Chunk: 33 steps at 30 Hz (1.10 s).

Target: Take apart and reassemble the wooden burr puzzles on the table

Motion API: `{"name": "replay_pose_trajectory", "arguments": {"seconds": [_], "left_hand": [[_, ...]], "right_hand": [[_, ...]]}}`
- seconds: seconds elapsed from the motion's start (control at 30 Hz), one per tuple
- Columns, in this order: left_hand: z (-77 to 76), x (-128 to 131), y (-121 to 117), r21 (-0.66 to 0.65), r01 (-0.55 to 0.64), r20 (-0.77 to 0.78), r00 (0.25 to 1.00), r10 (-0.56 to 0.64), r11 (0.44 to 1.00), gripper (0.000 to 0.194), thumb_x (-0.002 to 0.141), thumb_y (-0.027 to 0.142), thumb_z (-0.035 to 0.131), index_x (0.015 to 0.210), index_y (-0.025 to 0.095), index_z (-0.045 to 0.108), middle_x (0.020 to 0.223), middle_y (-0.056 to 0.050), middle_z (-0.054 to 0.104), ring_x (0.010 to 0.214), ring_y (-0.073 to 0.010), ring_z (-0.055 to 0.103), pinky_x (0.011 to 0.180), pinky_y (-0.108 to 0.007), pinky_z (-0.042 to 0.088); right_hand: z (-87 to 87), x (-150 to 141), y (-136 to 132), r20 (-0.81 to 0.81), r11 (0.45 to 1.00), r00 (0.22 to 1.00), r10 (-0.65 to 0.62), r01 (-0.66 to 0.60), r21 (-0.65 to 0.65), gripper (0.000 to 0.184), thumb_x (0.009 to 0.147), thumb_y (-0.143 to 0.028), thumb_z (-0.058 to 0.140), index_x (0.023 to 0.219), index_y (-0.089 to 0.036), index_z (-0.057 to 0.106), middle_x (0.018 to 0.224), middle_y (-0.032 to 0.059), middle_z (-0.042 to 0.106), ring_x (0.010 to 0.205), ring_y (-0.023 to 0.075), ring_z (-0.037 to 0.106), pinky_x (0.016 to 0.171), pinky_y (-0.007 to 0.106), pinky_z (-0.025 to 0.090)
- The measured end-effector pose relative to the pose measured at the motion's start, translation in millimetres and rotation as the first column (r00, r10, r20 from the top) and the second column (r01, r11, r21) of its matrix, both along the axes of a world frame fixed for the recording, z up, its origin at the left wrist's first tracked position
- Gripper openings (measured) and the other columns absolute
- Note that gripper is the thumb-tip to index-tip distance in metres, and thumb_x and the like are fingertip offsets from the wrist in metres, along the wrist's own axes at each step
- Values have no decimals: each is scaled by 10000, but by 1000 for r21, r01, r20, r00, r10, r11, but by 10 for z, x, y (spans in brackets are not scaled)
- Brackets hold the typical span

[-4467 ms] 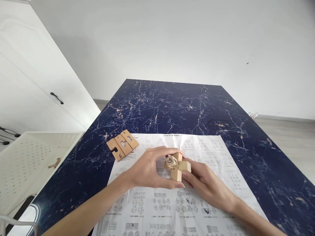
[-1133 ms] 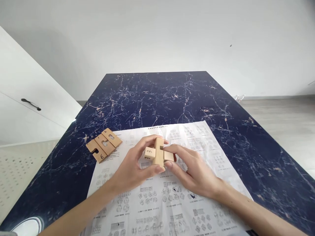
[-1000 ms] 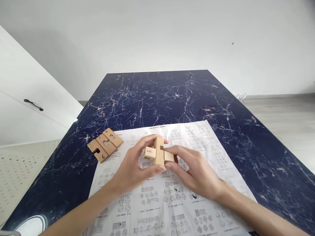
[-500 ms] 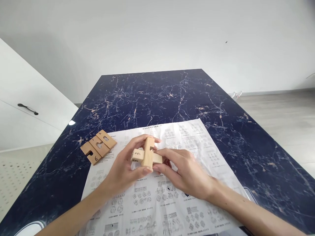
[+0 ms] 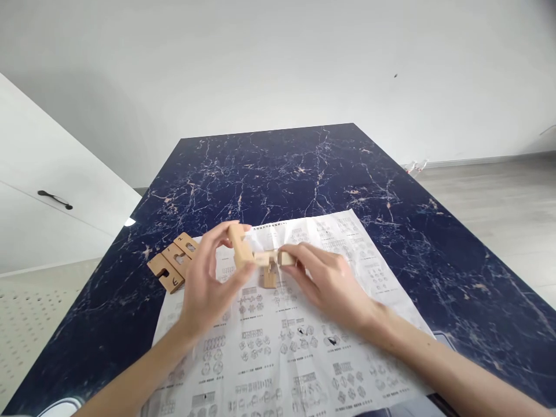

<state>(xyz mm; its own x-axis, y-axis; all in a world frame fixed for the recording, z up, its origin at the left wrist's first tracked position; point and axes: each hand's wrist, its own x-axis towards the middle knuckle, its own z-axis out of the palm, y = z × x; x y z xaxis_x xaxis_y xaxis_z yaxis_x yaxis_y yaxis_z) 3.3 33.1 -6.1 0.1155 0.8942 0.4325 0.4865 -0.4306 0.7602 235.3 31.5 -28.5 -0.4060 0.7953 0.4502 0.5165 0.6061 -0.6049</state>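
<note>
My left hand (image 5: 212, 278) is closed around a notched wooden puzzle block (image 5: 241, 248), gripped between thumb and fingers and tilted. My right hand (image 5: 324, 275) pinches another notched wooden block (image 5: 287, 258) by its right end. This one's narrow, blurred middle reaches left to the thumb of my left hand; whether the two blocks touch I cannot tell. Just below them a third wooden block (image 5: 270, 279) shows over the printed sheet (image 5: 299, 324), its upper part hidden. Several flat wooden plates (image 5: 170, 265), with cutouts and the numbers 1, 2 and 3, lie left of my left hand.
Rows of small puzzle drawings cover the creased sheet. It lies on a dark blue marbled table (image 5: 269, 174). A white cabinet (image 5: 56, 156) with a black handle stands at left, beside a perforated cream surface (image 5: 35, 307). A white wall (image 5: 260, 63) rises behind the table.
The crossed blocks have come apart: my left hand has moved left and up with one notched block, while my right hand keeps another. A third block now shows below them.
</note>
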Motion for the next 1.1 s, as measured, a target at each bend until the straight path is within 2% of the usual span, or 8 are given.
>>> {"name": "replay_pose_trajectory", "arguments": {"seconds": [0.07,0.17,0.33,0.5,0.77,0.87,0.97,1.1], "left_hand": [[3,-29,33,-58,-75,-91,993,69,996,544,965,521,776,1431,300,604,1363,-87,746,1237,-312,708,1041,-505,588],[10,-78,84,-113,-52,-277,961,19,992,590,876,546,847,1366,294,634,1337,-89,731,1195,-338,708,1010,-533,598],[46,-201,203,-188,191,-340,908,-246,963,574,862,544,855,1346,316,646,1435,-82,662,1370,-371,587,1144,-594,529],[41,-326,312,-250,332,-384,829,-408,910,611,872,579,844,1370,300,626,1512,-107,621,1472,-396,480,1208,-650,456],[-26,-329,308,-247,333,-475,777,-413,910,662,856,619,845,1374,265,633,1512,-135,612,1450,-400,498,1203,-637,462],[-30,-301,280,-272,300,-472,786,-399,914,802,849,656,844,1486,262,557,1537,-152,588,1443,-402,524,1207,-634,462],[-33,-275,245,-305,272,-476,787,-394,913,931,821,703,853,1568,286,484,1582,-158,562,1454,-419,533,1210,-641,459],[-49,-211,184,-281,275,-485,786,-383,919,915,822,727,841,1565,318,498,1549,-142,613,1402,-424,595,1193,-633,477]], "right_hand": [[-12,87,88,17,994,997,-73,74,-78,239,1163,-288,473,1227,-169,671,985,87,756,694,167,650,587,283,473],[4,242,233,69,992,997,-34,42,-123,249,1154,-303,482,1268,-204,679,1044,98,769,765,197,677,650,311,510],[64,466,413,88,962,977,196,-174,-211,264,1129,-282,534,1318,-240,714,1182,90,782,968,228,728,822,357,577],[53,507,440,98,938,951,292,-265,-224,288,1120,-269,552,1331,-269,748,1151,84,765,1013,234,730,902,393,594],[-34,301,303,95,974,982,165,-146,-175,313,1112,-226,567,1413,-225,652,1188,106,742,997,245,729,869,426,624],[-22,233,252,84,974,989,122,-103,-200,285,1101,-228,604,1381,-202,654,1157,103,757,952,231,732,846,410,629],[8,204,221,57,968,990,127,-111,-226,272,1089,-214,625,1358,-224,666,1195,97,776,977,224,746,872,406,633],[16,196,210,15,952,984,177,-168,-254,351,1071,-136,591,1393,-257,661,1225,75,798,1026,217,763,901,405,637]]}}
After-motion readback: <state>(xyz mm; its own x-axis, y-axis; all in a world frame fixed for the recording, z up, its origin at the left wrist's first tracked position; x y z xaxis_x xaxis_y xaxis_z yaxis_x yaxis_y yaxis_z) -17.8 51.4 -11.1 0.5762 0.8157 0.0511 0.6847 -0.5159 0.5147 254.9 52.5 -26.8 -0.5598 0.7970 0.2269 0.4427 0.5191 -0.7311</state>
